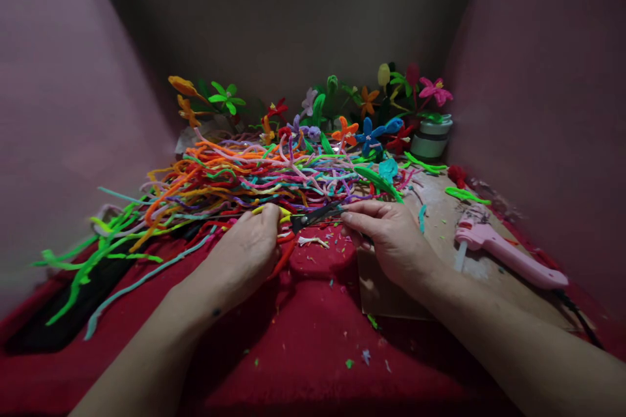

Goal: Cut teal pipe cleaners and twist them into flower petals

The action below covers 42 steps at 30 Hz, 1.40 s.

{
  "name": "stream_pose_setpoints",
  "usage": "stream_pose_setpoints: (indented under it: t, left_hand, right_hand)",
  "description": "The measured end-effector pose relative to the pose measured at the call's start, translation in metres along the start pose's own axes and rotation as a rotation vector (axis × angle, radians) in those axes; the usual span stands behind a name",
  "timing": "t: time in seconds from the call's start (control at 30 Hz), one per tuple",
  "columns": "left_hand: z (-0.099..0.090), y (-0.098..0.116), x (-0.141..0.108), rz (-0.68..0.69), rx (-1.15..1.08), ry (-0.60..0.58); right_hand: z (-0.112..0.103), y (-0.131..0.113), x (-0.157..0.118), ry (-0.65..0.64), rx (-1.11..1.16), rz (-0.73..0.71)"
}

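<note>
1. The left hand (252, 244), back turned to the camera, is closed with thumb and forefinger pinched around a bright yellow fuzzy stem (285, 213), whose short length shows beside the fingertips
2. The right hand (398, 241) grasps a small black hand tool with a round pivot (320, 213) between thumb and fingers; the tool points towards the left hand, its head just beside the yellow stem, and whether the two touch I cannot tell
3. Both hands are raised over a table covered in deep red cloth (313, 332), the yellow stem and the tool roughly midway across the view
4. Red fuzzy stems (285, 259) hang just below the left hand, and short white fuzzy cuttings (313, 242) lie between the hands
5. Behind them spreads a broad heap of multicoloured fuzzy stems (235, 172), with loose green fuzzy stems (105, 244) trailing over its left end
6. Fuzzy flowers stand along the back, among them a blue one (370, 137) and a pink one (436, 91), near a pale green and dark banded round container (431, 138)
7. To the right, a pink glue gun (511, 257) lies on a flat brown board (391, 290), well apart from the tool
</note>
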<state>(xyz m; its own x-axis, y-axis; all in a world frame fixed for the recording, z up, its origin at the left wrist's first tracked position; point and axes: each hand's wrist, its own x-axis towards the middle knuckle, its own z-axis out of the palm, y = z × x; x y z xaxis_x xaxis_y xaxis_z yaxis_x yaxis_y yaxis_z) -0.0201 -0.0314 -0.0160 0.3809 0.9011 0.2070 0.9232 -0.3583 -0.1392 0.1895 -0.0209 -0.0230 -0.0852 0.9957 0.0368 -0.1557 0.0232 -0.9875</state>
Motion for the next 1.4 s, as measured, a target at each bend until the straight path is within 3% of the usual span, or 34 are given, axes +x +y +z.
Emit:
stream_pose_setpoints:
  t: [0.43,0.87,1.1,1.27,1.4]
  left_hand:
    - [-0.001,0.002,0.003,0.032,0.079,0.043]
    - [0.002,0.003,0.001,-0.055,0.055,-0.030]
    - [-0.008,-0.006,0.001,-0.196,0.051,-0.102]
    - [-0.015,-0.017,0.000,-0.148,0.104,-0.150]
    - [-0.015,-0.019,-0.001,-0.062,0.013,-0.225]
  right_hand:
    - [0.000,0.001,0.000,-0.029,-0.013,0.020]
    - [-0.002,0.004,0.000,-0.053,-0.058,-0.023]
    - [0.000,0.000,0.000,-0.013,-0.024,-0.012]
    - [0.001,-0.006,-0.004,0.032,-0.123,-0.117]
    - [0.002,-0.004,-0.007,0.060,-0.226,-0.281]
